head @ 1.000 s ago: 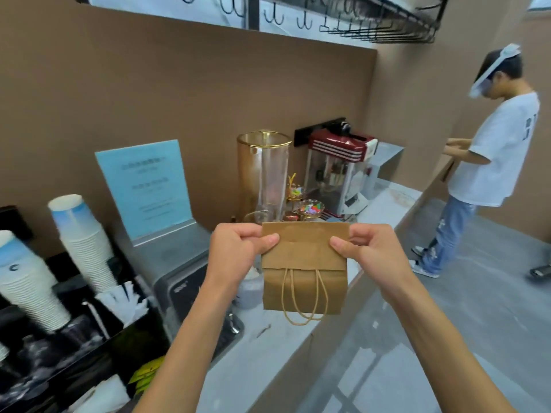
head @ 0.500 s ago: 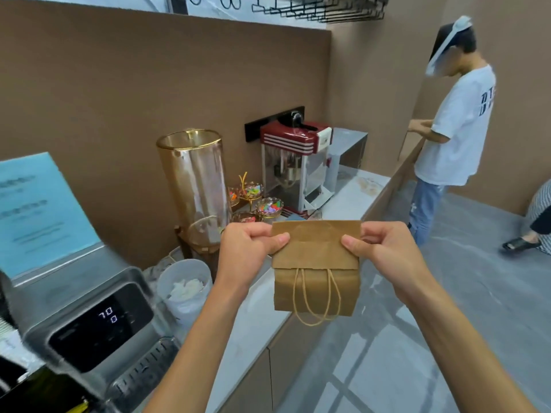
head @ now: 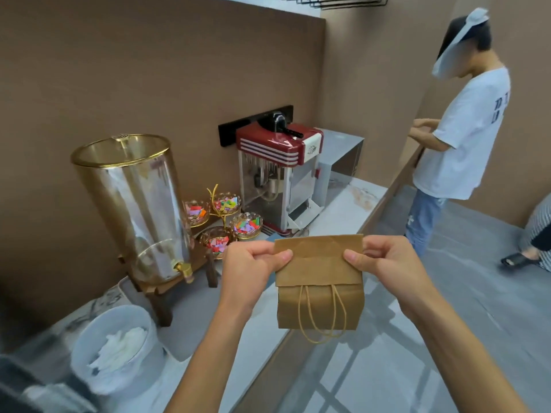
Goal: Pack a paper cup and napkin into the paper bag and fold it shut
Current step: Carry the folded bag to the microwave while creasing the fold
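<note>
Wall (head: 149, 84): brown, runs behind the counter to a corner at right.
Floor (head: 447, 338): grey, glossy, right of the counter.
Counter (head: 226, 347): pale marbled top, runs from bottom left toward the far corner.
Person (head: 459, 138): stands at the far end of the counter, white T-shirt, jeans, both hands raised in front at the counter edge.
Dispenser (head: 131, 204): clear cylinder with gold rim and gold tap, upright on a dark wooden stand, against the wall.
Popcorn machine (head: 277, 174): red top, glass sides, right of the dispenser, against the wall.
Bucket (head: 116, 347): white, on the counter at lower left, white crumpled material inside.
Bag (head: 320, 281): brown paper, held in the air above the counter edge, between both hands; top flap folded down toward the camera, two cord handles hanging below the flap; contents hidden.
Left hand (head: 250, 263): closed on the bag's upper left corner, thumb on the flap's front, fingers curled behind.
Right hand (head: 387, 260): closed on the upper right corner, thumb on the front, fingers curled behind.
Bowls (head: 223, 216): four small glass dishes of coloured bits on a gold stand, between dispenser and popcorn machine.
</note>
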Demonstrator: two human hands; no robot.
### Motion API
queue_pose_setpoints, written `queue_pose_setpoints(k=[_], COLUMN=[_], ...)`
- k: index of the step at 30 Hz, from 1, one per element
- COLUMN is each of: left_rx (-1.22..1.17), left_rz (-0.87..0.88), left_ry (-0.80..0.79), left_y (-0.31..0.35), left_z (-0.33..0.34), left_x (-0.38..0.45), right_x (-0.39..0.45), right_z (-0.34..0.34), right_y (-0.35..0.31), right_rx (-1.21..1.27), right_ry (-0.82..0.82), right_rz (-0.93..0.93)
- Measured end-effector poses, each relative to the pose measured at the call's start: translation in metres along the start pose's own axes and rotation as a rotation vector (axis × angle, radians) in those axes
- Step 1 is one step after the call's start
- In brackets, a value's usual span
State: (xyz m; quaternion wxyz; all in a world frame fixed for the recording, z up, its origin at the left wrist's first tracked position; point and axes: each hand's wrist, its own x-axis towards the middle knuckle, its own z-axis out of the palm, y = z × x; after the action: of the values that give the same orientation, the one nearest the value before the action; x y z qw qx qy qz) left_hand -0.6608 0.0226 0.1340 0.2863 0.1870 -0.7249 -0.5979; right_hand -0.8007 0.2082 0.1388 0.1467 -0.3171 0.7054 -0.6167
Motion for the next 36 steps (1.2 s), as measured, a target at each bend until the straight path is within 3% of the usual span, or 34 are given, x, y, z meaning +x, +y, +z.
queue_pose_setpoints(k=[18,25,36], left_rx=[-0.056,-0.032,-0.020], left_rz=[-0.115,-0.161,-0.243], left_ry=[-0.010,0.052,0.271], left_y=[-0.064,-0.094,-0.102], left_z=[0.126,0.204,0.343], left_x=[0.241,0.319,0.418], right_x=[0.230,0.326,0.474], right_z=[-0.102,-0.171,-0.297], right_y=[0.110,0.162,0.218], right_rx=[0.045,0.025,-0.020], right_ry=[0.058,-0.055,-0.303], right_rz=[0.155,0.121,0.130])
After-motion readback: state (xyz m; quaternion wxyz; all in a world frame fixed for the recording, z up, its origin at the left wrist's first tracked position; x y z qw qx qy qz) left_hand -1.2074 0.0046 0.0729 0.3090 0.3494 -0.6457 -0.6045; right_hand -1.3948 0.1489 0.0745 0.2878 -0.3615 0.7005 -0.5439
